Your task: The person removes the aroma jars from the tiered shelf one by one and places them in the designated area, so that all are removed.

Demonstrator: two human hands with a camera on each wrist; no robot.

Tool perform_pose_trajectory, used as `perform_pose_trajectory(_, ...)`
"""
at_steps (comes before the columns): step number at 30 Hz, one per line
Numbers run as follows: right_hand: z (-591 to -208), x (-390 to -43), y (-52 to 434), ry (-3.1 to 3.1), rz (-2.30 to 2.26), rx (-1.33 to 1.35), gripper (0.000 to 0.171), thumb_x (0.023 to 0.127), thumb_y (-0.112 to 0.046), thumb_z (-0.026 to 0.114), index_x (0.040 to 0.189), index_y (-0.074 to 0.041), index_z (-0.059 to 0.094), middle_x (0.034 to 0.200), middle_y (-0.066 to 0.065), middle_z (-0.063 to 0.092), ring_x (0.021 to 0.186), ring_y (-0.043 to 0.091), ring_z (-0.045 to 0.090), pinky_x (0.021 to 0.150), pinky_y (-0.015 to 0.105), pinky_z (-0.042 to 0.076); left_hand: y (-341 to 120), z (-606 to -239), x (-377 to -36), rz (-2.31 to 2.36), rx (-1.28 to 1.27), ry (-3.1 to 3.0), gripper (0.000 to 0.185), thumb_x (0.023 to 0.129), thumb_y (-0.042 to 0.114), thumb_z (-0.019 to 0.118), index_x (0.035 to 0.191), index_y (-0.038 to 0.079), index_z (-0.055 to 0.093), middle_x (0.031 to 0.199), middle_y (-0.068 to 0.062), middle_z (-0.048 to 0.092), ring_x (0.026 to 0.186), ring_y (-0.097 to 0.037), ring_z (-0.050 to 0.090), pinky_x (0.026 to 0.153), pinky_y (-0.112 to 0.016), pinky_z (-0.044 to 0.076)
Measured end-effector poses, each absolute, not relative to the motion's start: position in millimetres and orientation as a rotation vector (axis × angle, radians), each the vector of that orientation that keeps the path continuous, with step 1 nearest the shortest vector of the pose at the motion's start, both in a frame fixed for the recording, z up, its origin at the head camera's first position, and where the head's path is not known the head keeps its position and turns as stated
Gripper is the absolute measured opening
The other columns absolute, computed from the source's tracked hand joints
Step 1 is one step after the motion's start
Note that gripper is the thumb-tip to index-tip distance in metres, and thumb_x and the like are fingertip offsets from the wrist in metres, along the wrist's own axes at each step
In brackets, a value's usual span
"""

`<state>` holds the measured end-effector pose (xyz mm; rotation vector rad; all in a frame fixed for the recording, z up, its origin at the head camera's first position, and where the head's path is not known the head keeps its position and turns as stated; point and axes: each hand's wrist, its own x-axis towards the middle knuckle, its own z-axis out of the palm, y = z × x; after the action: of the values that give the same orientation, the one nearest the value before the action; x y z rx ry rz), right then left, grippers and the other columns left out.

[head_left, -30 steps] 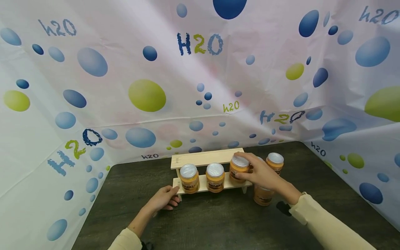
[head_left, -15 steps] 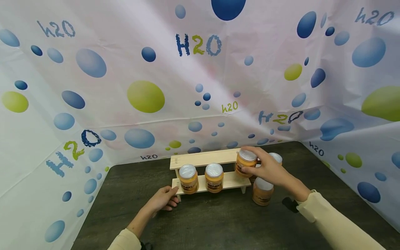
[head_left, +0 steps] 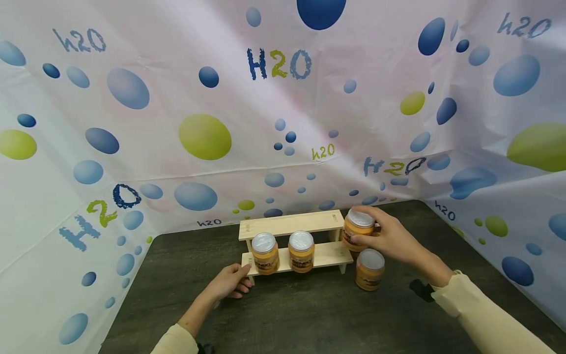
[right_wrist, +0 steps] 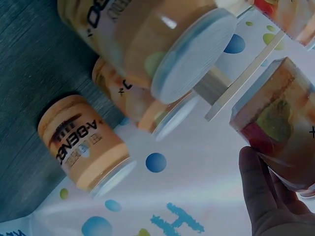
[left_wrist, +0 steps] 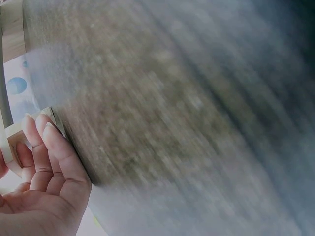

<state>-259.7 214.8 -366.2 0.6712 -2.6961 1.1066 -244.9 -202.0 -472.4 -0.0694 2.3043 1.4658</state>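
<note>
A two-tier light wooden stand [head_left: 289, 225] sits at the back of the dark table in the head view. Its lower step bears two orange jars with silvery lids, a left jar [head_left: 265, 259] and a middle jar [head_left: 301, 256]. My left hand [head_left: 230, 281] grips the stand's lower left corner, thumb on top; the left wrist view shows its fingers [left_wrist: 61, 152] curled by the wooden end. Off the stand's right end, my right hand [head_left: 393, 237] holds another orange jar [head_left: 353, 228] upright between thumb and fingers. That held jar [right_wrist: 280, 123] looks tilted in the right wrist view.
One more orange jar [head_left: 370, 275] stands on the table just right of the stand. The right wrist view shows other jars, including a farther jar [right_wrist: 81, 145]. A white sheet [head_left: 146, 162] with coloured dots walls in the table's back and sides.
My right hand has lifted the jar off the right end of the lower step and carried it rightward, past the stand. My left hand keeps its grip on the stand's corner.
</note>
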Motion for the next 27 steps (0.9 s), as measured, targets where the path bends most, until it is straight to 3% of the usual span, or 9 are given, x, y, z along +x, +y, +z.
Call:
perform_pose_trajectory(10,-367,-254,238,-2.716,1.175,0.554,0.066,0.079,-0.043,0.068,0.135,-0.034,0.035,0.113,0.008,0.053,0.090,0.022,0.061,0.061,0.029,0.050,-200,-467,-241,1.473,-0.064,2.306,0.051,0.093,0.054,0.040,0.096,0.005,0.050,0.084,-0.006,0.058,0.073,-0.017,0.058,0.062,-0.034,0.052)
perform_pose_trajectory(20,-373,-247,268,-2.736,1.025,0.443,0.067,0.081,-0.045,0.066,0.135,-0.020,0.035,0.113,0.012,0.054,0.088,0.022,0.060,0.062,0.030,0.049,-201,-468,-241,1.473,-0.066,2.302,0.050,0.093,0.054,0.039,0.096,0.005,0.050,0.085,-0.008,0.058,0.073,-0.018,0.058,0.062,-0.034,0.051)
perform_pose_trajectory(27,-383,-242,287,-2.767,0.977,0.382,0.067,0.080,-0.046,0.066,0.134,-0.021,0.035,0.113,0.011,0.055,0.083,0.017,0.061,0.059,0.028,0.048,-201,-468,-242,1.480,-0.074,2.288,0.051,0.092,0.055,0.040,0.096,0.005,0.050,0.085,-0.007,0.058,0.072,-0.017,0.059,0.063,-0.034,0.052)
